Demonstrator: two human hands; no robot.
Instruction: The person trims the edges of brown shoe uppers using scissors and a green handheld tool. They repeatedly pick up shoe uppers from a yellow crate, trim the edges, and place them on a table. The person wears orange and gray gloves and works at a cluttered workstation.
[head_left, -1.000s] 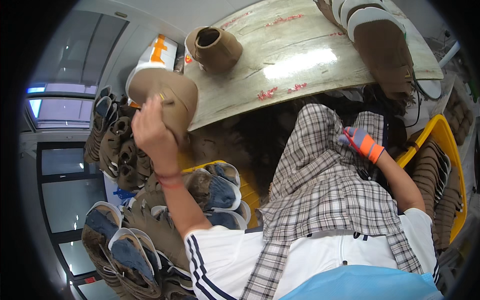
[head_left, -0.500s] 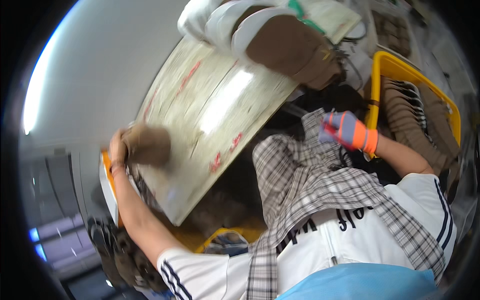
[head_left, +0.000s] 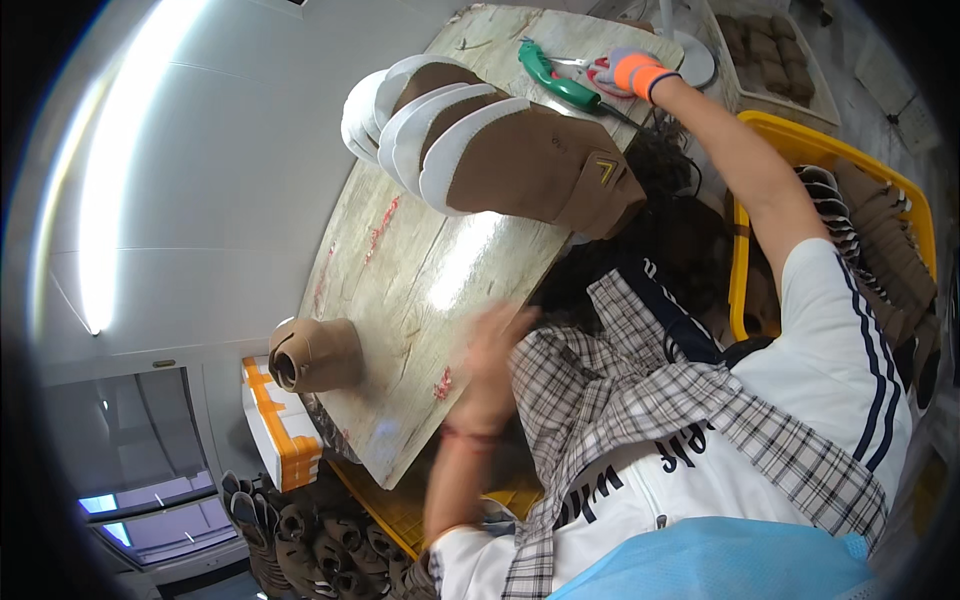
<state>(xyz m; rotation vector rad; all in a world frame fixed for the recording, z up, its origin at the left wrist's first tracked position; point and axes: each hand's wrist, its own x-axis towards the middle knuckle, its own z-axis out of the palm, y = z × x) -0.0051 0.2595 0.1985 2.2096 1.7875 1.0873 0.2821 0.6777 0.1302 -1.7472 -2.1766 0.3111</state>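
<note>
My right hand (head_left: 635,74), in a grey and orange glove, reaches to the far end of the table. Its fingers are closed at the red handles of a pair of scissors (head_left: 573,63), whose blades lie beside a green handheld tool (head_left: 560,82). My bare left hand (head_left: 490,360) is blurred above the table's near edge, close to my lap; no held thing shows in it. A brown piece resembling a shoe upper (head_left: 318,355) rests at the table's left end, its opening facing outward. Several similar brown pieces with white edges (head_left: 520,160) are stacked toward the far side.
The pale wood-patterned table (head_left: 400,290) slants across the view. At right stands a yellow crate (head_left: 742,270) packed with brown pieces. A white bin (head_left: 825,95) of brown items sits beyond. Left of the table are a white and orange box (head_left: 275,430) and more brown pieces (head_left: 330,550).
My left hand has let go of the brown piece, leaving it on the table, and moved right toward my lap. My right hand has gone from above my lap to the table's far end.
</note>
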